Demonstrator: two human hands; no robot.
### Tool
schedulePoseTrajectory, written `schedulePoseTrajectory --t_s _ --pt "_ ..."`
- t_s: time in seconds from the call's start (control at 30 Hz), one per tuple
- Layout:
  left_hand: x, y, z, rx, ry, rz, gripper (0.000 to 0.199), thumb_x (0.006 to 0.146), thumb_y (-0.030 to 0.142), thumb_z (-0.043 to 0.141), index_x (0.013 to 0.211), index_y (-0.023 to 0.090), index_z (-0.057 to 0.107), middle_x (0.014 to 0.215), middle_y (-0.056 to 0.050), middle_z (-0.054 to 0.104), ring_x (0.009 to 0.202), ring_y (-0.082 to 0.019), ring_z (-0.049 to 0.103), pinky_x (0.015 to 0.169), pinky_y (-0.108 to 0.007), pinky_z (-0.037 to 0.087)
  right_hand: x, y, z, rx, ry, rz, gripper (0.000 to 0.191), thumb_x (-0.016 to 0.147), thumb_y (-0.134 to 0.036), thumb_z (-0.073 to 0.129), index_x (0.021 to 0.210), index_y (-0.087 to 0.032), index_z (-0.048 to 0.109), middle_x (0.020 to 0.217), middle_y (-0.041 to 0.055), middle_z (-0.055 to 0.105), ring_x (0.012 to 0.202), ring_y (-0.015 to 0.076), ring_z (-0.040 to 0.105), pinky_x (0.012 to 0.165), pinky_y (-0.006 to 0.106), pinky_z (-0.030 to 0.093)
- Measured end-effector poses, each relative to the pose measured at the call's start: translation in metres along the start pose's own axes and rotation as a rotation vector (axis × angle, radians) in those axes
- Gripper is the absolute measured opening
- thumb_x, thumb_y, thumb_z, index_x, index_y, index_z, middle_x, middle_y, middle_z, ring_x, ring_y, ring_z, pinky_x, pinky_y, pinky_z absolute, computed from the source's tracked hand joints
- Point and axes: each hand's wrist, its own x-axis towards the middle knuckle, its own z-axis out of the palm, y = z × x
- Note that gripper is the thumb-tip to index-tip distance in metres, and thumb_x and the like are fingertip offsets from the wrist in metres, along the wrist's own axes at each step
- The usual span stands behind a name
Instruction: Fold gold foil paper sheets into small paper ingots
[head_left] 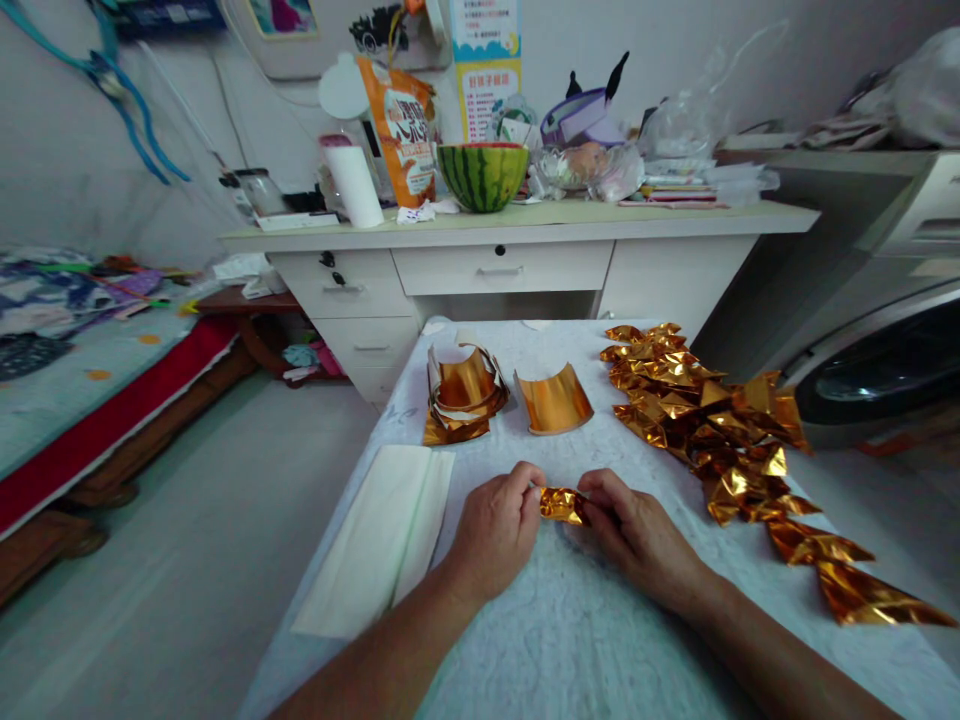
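Note:
Between my hands is a crumpled piece of gold foil paper (562, 505), held just above the cloth-covered table (570, 640). My left hand (499, 525) pinches its left end, and my right hand (637, 530) grips the right end; the fingertips partly cover both ends. Beyond them lies a single curved gold foil sheet (555, 400). Left of that sits a curled stack of gold foil sheets (465, 390) with pale backs showing. Folded gold foil pieces (675, 400) with pointed ends lie heaped along the table's right side.
A folded white paper (375, 540) lies by my left forearm. Behind the table stands a white desk (502, 265) bearing a cut watermelon (484, 178), an orange snack bag (401, 135) and a white paper roll (355, 187). A washing machine (862, 300) is at right, a bed (97, 380) at left.

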Motion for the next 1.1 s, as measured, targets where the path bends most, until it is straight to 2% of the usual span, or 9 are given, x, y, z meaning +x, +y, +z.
schedulePoseTrajectory --t_s 0.37,0.5,0.6,0.67,0.77,0.93,1.1 --pt "0.001 -0.002 0.002 0.009 -0.011 -0.002 0.015 0.087 0.014 0.042 0.085 0.021 0.055 0.074 0.001 0.064 0.069 -0.015 0.061 0.065 -0.024 0.039 0.0 -0.001 0.001 0.007 -0.042 0.014 0.014 0.098 -0.026 0.038 0.096 -0.021 0.051 0.072 -0.0008 0.061 0.064 0.0147 0.059 0.059 0.025 0.04" --pt "0.001 -0.001 0.001 -0.049 -0.008 -0.069 0.017 0.085 0.013 0.042 0.092 0.022 0.054 0.062 0.005 0.054 0.058 -0.014 0.055 0.057 -0.023 0.033 -0.001 -0.003 -0.004 0.087 -0.039 0.016 0.013 0.098 -0.031 0.04 0.095 -0.022 0.05 0.069 -0.003 0.058 0.061 0.0135 0.056 0.057 0.024 0.038" --pt "0.001 -0.001 -0.002 -0.114 -0.014 -0.099 0.015 0.083 0.012 0.042 0.086 0.021 0.053 0.057 0.006 0.048 0.054 -0.012 0.05 0.055 -0.023 0.03 -0.004 -0.001 -0.008 0.131 -0.072 -0.049 0.01 0.095 -0.031 0.047 0.099 -0.022 0.05 0.075 -0.0018 0.06 0.065 0.0136 0.057 0.06 0.024 0.04" --pt "0.002 -0.001 -0.004 -0.174 -0.025 -0.119 0.013 0.083 0.013 0.043 0.081 0.021 0.053 0.056 0.007 0.045 0.053 -0.012 0.047 0.055 -0.023 0.029 -0.004 0.002 -0.007 0.138 -0.061 -0.063 0.011 0.093 -0.026 0.049 0.103 -0.022 0.051 0.079 -0.001 0.062 0.068 0.0138 0.057 0.063 0.024 0.042" --pt "0.002 -0.002 -0.006 -0.315 -0.047 -0.172 0.013 0.085 0.017 0.043 0.079 0.02 0.055 0.055 0.007 0.042 0.052 -0.011 0.042 0.055 -0.023 0.029 -0.004 0.006 -0.004 0.2 -0.03 -0.011 0.009 0.093 -0.022 0.046 0.099 -0.022 0.053 0.081 0.0001 0.062 0.072 0.0141 0.057 0.066 0.025 0.043" --pt "0.003 -0.006 -0.008 -0.668 -0.117 -0.222 0.02 0.089 0.032 0.046 0.082 0.016 0.057 0.061 0.004 0.049 0.059 -0.011 0.046 0.058 -0.022 0.034 -0.002 0.01 -0.005 0.468 -0.037 0.112 0.016 0.094 -0.037 0.051 0.09 -0.021 0.054 0.079 -0.0005 0.057 0.071 0.0133 0.053 0.064 0.024 0.043" --pt "0.005 -0.008 -0.009 -0.908 -0.216 -0.26 0.022 0.078 0.029 0.058 0.095 0.016 0.056 0.07 0.001 0.057 0.064 -0.011 0.05 0.062 -0.022 0.037 -0.001 0.014 -0.011 0.683 -0.032 0.226 0.029 0.087 -0.048 0.061 0.087 -0.02 0.057 0.075 -0.0011 0.057 0.065 0.012 0.05 0.059 0.023 0.041"
